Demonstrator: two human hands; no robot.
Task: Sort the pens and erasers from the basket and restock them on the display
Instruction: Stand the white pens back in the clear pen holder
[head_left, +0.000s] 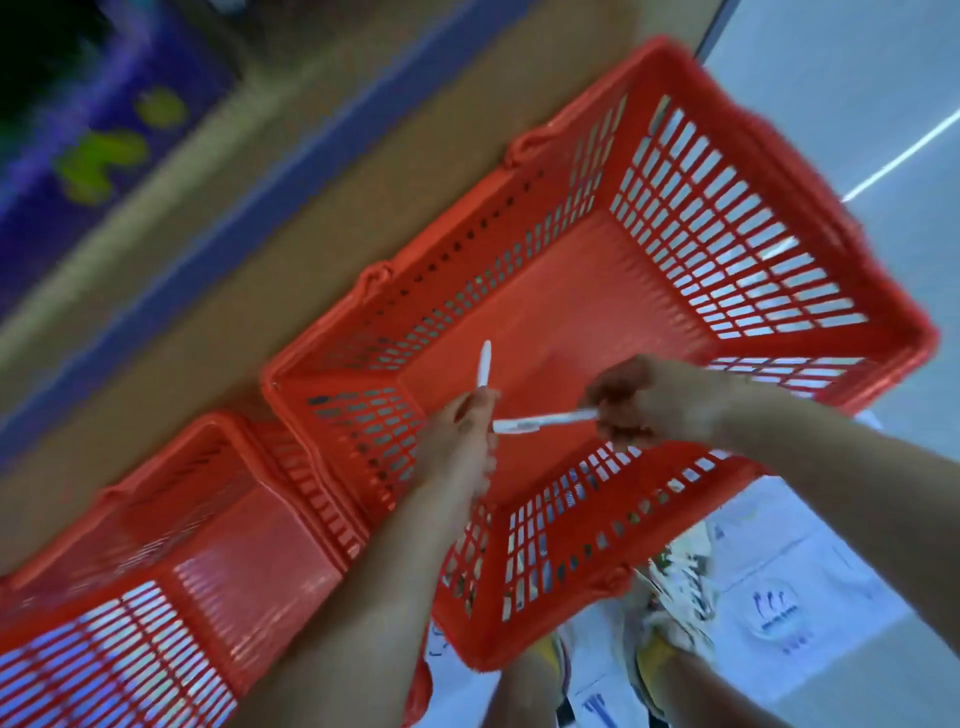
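Note:
A large red slatted basket fills the middle of the head view; its floor shows no loose items. Above its near end, my left hand grips a white pen that points up and away. My right hand pinches one end of a second white pen, which lies level and reaches toward my left hand. No erasers can be seen. The picture is blurred by motion.
A second red basket stands at the lower left, touching the first. A tan shelf edge with a purple strip runs diagonally behind both. Below are pale floor tiles, my shoes and white printed sheets.

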